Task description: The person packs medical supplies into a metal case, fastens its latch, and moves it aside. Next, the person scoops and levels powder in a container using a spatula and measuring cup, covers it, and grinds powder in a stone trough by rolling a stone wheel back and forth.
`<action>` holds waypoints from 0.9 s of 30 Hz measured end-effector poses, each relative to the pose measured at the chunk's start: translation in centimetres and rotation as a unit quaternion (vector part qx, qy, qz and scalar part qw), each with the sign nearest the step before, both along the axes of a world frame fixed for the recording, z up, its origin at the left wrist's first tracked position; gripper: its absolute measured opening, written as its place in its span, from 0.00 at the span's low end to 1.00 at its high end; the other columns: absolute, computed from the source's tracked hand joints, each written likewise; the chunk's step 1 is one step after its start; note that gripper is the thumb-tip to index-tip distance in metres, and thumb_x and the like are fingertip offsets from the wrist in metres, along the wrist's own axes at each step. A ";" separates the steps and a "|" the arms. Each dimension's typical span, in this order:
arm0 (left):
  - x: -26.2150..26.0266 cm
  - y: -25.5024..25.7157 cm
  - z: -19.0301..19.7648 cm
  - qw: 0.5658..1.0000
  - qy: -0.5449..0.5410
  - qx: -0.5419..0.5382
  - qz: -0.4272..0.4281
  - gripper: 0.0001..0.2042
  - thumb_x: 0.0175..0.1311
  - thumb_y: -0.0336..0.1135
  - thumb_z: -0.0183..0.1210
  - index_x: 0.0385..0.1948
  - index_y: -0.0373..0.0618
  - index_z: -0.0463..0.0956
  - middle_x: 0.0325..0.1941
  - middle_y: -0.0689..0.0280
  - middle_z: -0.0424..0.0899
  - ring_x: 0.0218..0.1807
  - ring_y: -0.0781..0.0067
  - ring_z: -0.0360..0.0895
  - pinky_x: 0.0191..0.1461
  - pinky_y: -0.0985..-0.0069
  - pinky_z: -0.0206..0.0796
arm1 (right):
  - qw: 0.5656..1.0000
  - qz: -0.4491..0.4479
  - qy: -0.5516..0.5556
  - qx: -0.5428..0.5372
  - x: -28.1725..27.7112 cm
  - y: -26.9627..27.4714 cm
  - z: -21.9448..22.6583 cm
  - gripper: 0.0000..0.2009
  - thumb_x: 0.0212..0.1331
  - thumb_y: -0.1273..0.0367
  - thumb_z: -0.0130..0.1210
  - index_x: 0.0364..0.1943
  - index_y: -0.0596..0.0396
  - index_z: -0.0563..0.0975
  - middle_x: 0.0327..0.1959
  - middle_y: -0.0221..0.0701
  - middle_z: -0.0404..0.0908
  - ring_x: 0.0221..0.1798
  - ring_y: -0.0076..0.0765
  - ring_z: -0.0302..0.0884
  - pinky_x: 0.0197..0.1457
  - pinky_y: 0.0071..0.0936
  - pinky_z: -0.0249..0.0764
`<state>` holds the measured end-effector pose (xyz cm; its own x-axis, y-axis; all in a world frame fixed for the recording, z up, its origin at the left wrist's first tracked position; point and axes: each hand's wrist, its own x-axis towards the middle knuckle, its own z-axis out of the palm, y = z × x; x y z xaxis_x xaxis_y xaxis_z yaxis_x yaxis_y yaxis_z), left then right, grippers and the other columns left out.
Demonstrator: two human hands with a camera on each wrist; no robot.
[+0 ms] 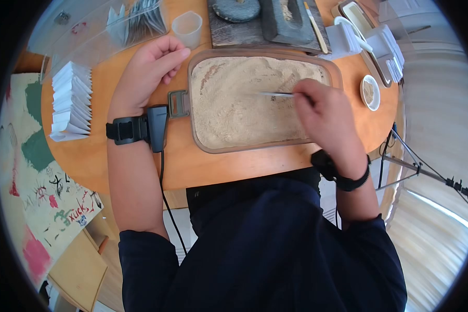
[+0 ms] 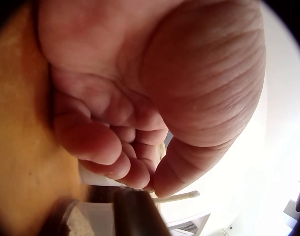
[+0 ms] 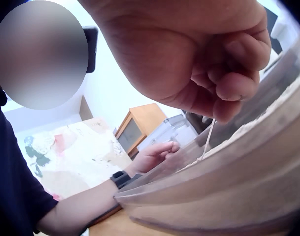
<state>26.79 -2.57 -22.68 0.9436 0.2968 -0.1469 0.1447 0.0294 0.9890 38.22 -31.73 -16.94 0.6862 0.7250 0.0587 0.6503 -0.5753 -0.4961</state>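
A clear, brown-rimmed container (image 1: 203, 140) filled with pale sandy powder sits at the middle of the round wooden table (image 1: 140, 166). My right hand (image 1: 304, 99) hovers over its right half and pinches a thin metal tool (image 1: 275, 94) whose tip points left across the powder. In the right wrist view the curled fingers (image 3: 233, 88) hold that thin tool (image 3: 207, 140) just above the container wall (image 3: 228, 187). My left hand (image 1: 171, 62) rests on the table beside the container's left corner, fingers loosely curled, holding nothing; the left wrist view shows its empty palm (image 2: 140, 98).
A small clear cup (image 1: 187, 28) stands just beyond the left hand. Folded white paper packets (image 1: 73, 101) are stacked at the left. A dark stone slab and grinder (image 1: 265, 21) lie behind the container. At the right are a small white dish (image 1: 370, 92) and more white packets (image 1: 390, 52).
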 end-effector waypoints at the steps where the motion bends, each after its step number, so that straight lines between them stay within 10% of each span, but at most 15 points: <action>1: 0.0 -0.1 0.1 1.000 0.004 0.005 0.000 0.07 0.70 0.39 0.57 0.33 0.51 0.74 0.25 0.80 0.70 0.26 0.91 0.62 0.30 0.89 0.53 | 1.000 -0.027 -0.012 -0.004 0.6 -0.6 0.3 0.06 0.55 0.72 0.55 0.32 0.55 0.82 0.22 0.45 0.80 0.27 0.54 0.80 0.33 0.43 0.77; 27: 0.0 0.6 -0.6 1.000 -0.001 0.006 -0.015 0.07 0.68 0.41 0.60 0.36 0.50 0.77 0.27 0.81 0.72 0.30 0.91 0.65 0.33 0.89 0.58 | 0.998 0.047 0.021 0.047 -2.2 -2.2 1.3 0.03 0.55 0.77 0.56 0.32 0.57 0.79 0.22 0.40 0.78 0.27 0.47 0.80 0.30 0.36 0.73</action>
